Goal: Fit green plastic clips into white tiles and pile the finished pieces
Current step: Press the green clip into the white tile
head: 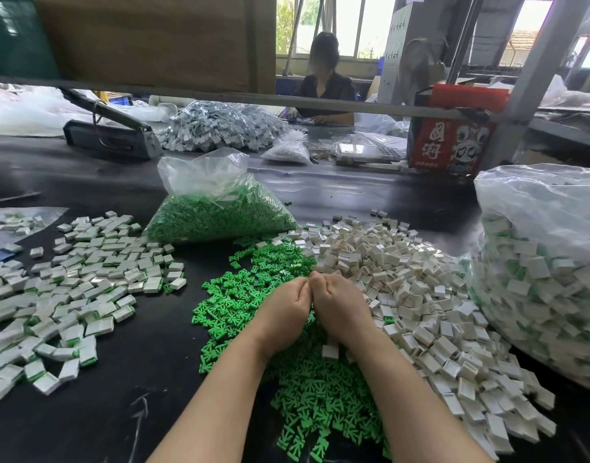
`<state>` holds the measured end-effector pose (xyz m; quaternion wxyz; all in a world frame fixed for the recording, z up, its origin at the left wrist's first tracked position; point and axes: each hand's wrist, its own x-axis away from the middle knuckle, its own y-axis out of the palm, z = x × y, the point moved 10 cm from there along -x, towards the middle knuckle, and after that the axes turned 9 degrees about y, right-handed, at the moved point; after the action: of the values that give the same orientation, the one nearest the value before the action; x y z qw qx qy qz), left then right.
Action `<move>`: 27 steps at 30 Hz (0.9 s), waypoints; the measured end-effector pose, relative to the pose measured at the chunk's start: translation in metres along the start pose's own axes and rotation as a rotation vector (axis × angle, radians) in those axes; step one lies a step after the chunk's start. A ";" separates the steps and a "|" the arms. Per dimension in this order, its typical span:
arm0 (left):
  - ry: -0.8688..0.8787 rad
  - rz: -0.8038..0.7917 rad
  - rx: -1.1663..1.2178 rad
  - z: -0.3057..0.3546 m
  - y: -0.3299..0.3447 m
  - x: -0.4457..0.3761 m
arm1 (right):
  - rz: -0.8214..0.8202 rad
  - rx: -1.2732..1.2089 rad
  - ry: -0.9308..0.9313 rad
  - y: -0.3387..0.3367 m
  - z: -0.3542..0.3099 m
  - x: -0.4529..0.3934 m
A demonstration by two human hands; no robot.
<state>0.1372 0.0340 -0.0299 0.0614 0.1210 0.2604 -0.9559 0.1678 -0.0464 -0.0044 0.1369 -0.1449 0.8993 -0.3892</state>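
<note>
Centrally, bagged green clips [220,215] (loose too)

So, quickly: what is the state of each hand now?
Left hand: fingers curled; contents hidden, cannot tell.
Right hand: fingers curled; contents hidden, cannot tell.

So the bench [126,345] is a big dark, matte surface, a bit scuffed near the front edge. Left side has a wide loose spread of finished pieces [69,289], white with green showing at the edges. In the middle there's a heap of loose green clips [240,295], running right up against a bigger heap of empty white tiles [413,295] on the right. Behind the clips sits a clear bag of green clips [216,208], open at the top. Far right is a huge clear bag of finished pieces [547,279]. Further back: a grey sealing tool [113,132], a grey-white pile of bagged parts [220,127] and a red printed box [450,142].
</note>
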 end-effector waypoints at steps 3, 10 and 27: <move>0.002 -0.007 -0.023 0.001 0.001 0.000 | -0.007 0.021 -0.006 0.000 0.001 0.000; 0.007 -0.066 -0.090 0.000 0.001 0.002 | -0.022 0.061 -0.026 0.002 -0.001 0.000; 0.036 -0.073 -0.091 0.002 0.000 0.003 | -0.038 0.016 -0.032 0.001 -0.001 0.003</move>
<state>0.1334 0.0325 -0.0293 0.0273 0.1258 0.3089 -0.9423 0.1643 -0.0465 -0.0051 0.1453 -0.1671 0.8909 -0.3965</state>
